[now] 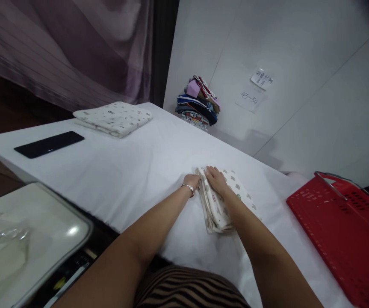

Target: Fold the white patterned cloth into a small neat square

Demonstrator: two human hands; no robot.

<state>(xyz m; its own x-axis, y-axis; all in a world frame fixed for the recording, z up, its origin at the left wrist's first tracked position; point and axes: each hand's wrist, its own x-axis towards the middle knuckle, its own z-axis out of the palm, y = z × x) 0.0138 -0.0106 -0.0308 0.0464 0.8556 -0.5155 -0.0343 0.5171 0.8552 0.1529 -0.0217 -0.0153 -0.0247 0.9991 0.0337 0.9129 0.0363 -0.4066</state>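
Note:
A folded white cloth with small printed figures (222, 205) lies on the white table (133, 171) in front of me. My right hand (215, 179) rests flat on top of it, fingers stretched out. My left hand (193, 180), a bracelet on its wrist, is curled against the cloth's left edge, fingers tucked into or under the fold. Whether it grips the fabric or only presses it is unclear.
A second folded printed cloth (113, 118) lies at the far left of the table, a black phone (49, 143) beside it. A pile of coloured fabrics (199, 102) sits against the white wall. A red plastic basket (347, 231) stands right. A grey-rimmed tray (43, 231) is near left.

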